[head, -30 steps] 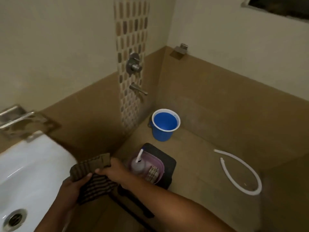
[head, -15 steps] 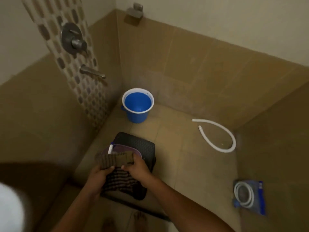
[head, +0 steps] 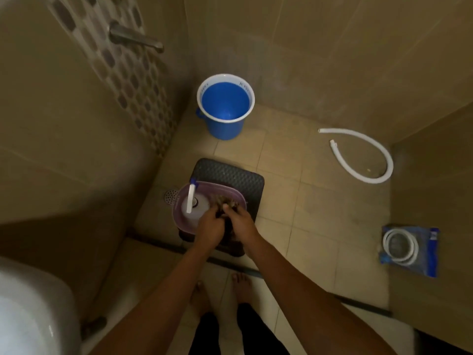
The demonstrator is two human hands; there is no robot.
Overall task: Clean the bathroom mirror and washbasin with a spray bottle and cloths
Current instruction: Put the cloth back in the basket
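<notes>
Both my hands reach down into a purple tub (head: 231, 192) that stands on a black stool (head: 230, 172). My left hand (head: 211, 226) and my right hand (head: 239, 222) together grip the dark striped cloth (head: 225, 202), pressed low into the tub. A white spray bottle (head: 190, 201) with a blue-tipped nozzle stands in the tub's left side, touching my left hand's edge. The white washbasin (head: 33, 311) fills the bottom left corner. The mirror is out of view.
A blue bucket (head: 225, 106) stands in the shower corner under a wall spout (head: 135, 38). A white hose (head: 363, 155) lies curled on the floor at right, a packaged hose (head: 407, 249) nearer. A floor drain (head: 171, 195) sits left of the stool. My bare feet (head: 222, 293) stand behind a floor sill.
The view has swung down and away from the basin. Both hands have lowered the striped cloth from chest height into the purple tub.
</notes>
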